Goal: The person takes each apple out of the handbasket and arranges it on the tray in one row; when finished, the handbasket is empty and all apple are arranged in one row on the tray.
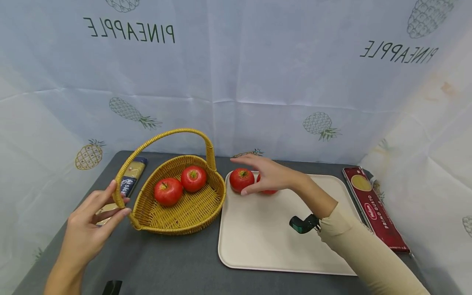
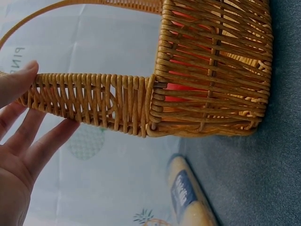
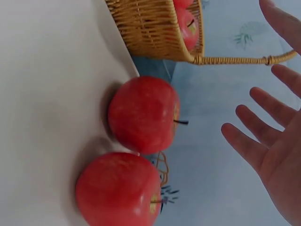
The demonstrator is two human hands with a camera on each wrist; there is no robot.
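Observation:
My left hand (image 1: 82, 229) pinches the handle (image 2: 94, 96) of a yellow wicker basket (image 1: 184, 219) low on its left side, thumb on one face and fingertips on the other. Two red apples lie in the basket, a left apple (image 1: 168, 191) and a right apple (image 1: 194, 178). To the right, my right hand (image 1: 273, 175) is held above two more red apples at the tray's back left corner, fingers spread and holding nothing. The first of these apples (image 3: 143, 114) shows whole in the right wrist view; the second apple (image 3: 117, 188) is partly behind my hand in the head view.
A beige tray (image 1: 265, 241) lies right of the basket on the dark grey table (image 1: 173, 262). A yellow packet with a blue label (image 1: 129, 180) lies behind the handle at left. A dark red pack (image 1: 376, 209) sits along the tray's right side. Pineapple-print cloth (image 1: 258, 73) hangs behind.

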